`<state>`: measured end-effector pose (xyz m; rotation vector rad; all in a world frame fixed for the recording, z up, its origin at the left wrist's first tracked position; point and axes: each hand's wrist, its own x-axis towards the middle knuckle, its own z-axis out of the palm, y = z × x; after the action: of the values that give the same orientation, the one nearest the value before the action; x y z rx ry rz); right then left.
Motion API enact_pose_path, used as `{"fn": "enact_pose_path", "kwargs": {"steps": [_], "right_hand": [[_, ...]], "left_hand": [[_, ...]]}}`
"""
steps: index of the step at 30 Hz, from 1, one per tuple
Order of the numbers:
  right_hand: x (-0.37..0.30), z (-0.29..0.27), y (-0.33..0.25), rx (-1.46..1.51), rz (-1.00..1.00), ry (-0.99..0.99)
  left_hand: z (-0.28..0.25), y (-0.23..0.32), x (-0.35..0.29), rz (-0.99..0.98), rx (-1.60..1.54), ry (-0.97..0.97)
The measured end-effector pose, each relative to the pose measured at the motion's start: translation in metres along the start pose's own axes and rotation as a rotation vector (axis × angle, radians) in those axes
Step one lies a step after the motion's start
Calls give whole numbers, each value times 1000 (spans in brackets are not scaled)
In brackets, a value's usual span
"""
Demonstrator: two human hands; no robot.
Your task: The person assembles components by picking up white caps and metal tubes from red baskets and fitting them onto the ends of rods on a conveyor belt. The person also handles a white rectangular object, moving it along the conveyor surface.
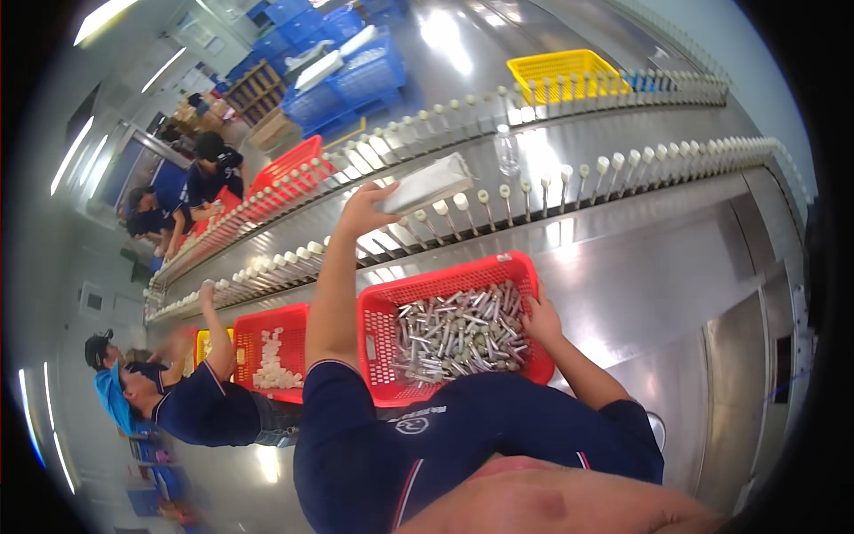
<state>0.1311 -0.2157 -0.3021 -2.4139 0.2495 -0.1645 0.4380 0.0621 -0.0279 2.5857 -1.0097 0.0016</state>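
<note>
left hand [363,210] raised, clamped on silver tube [429,183], right hand [540,319] fingers loosely together in red basket [378,311]

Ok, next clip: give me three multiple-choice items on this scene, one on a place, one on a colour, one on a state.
1. Where is the right hand?
A. On the yellow basket
B. At the edge of the red basket of metal tubes
C. On the clear bottle

2. What colour is the basket far back across the line?
A. Yellow
B. Green
C. White

3. What is the left hand doing?
A. Hanging empty
B. Resting in the tubes
C. Raised, holding a flat white tray over the row of pegs

Answers: 1 B, the fingers lie at that basket's right rim. 2 A, it is plainly yellow. 3 C, the fingers close on the tray's end.
</note>
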Motion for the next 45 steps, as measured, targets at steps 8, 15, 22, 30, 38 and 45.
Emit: {"fn": "enact_pose_path", "kwargs": {"steps": [8,15,22,30,38,45], "right_hand": [[-4,-9,-2,50,33,14],[125,-69,16,280,17,496],[236,-104,59,360,318,687],[265,-173,76,195,-189,1192],[236,-143,123,460,125,852],[228,-199,107,560,-2,910]], "left_hand": [[24,16,3,-36,-10,-25],[38,7,-1,-26,39,-70],[43,37,16,70,11,-73],[57,23,14,70,29,-90],[63,45,42,121,-148,4],[84,49,59,164,-41,-111]]}}
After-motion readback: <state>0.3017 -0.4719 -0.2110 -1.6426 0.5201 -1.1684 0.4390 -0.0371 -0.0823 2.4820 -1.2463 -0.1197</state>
